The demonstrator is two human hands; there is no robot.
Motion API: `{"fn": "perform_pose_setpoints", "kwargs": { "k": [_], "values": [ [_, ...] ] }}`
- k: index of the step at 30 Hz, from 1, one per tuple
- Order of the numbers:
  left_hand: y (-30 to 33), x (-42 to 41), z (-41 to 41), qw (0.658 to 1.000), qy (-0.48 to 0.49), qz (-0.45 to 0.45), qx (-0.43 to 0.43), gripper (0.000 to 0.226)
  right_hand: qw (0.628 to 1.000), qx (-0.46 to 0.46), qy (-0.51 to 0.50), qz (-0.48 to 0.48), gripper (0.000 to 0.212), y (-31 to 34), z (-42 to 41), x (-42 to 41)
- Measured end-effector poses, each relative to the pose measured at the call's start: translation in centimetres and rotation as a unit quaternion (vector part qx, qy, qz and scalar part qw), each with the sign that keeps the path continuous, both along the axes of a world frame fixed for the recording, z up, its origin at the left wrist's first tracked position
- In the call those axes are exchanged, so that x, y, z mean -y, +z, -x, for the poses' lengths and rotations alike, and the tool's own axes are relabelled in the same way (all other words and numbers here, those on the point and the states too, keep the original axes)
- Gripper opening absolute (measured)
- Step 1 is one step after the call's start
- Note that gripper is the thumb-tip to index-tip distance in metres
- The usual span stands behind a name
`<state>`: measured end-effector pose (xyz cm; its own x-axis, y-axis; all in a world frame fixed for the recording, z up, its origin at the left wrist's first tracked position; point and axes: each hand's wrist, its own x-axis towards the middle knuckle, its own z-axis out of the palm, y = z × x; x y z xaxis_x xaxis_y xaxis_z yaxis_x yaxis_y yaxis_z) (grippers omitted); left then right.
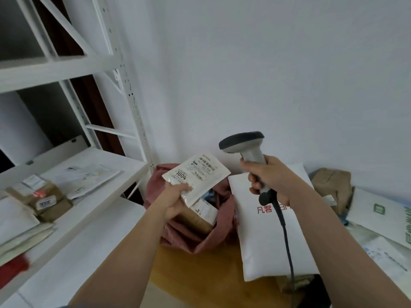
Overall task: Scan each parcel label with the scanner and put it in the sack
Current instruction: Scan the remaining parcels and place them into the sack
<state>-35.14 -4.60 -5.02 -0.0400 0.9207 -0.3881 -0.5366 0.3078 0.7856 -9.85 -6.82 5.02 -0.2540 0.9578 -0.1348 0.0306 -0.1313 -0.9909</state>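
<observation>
- Here, a small white parcel (195,176) is held label-up by the left hand (175,202), thumb pinched over its lower edge, directly above the open mouth of a pinkish-red sack (178,236).
- A grey handheld barcode scanner (246,147) is gripped by its handle in the right hand (270,178), fingers wrapped tight; its dark head is raised just right of the parcel, and its black cable (287,245) is seen trailing down.
- The printed shipping label (200,172), marked "1004", is turned up toward the camera; whether it has been read yet cannot be told.
- At least one brown parcel with a label (198,216) is already seen inside the sack, so part of the job is judged done.
- Much is judged to remain: a white mailer with red characters (266,238) lies beside the sack, more bags and a brown packet (331,183) are piled to the right, and brown and white parcels are stacked on the white shelf (106,196) at left.
- The held parcel is likely next for the sack, once scanned.
</observation>
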Motion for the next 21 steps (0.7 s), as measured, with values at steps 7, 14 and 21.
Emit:
{"fn": "perform_pose_setpoints", "kwargs": {
  "k": [7,14,21],
  "values": [
    [-0.1,-1.4,-0.3,0.992,0.091,-0.048,0.070,0.043,0.999,-0.031,-0.014,0.021,0.016,0.5,0.1,0.0],
    [-0.6,-2.1,-0.8,0.985,0.136,-0.038,0.099,0.035,0.998,-0.049,0.023,0.030,0.016,0.8,0.8,0.8],
    [-1.4,-2.4,-1.3,0.967,0.212,-0.030,0.138,0.047,0.996,-0.070,0.047,0.023,0.016,1.7,0.1,1.8]
  ]
}}
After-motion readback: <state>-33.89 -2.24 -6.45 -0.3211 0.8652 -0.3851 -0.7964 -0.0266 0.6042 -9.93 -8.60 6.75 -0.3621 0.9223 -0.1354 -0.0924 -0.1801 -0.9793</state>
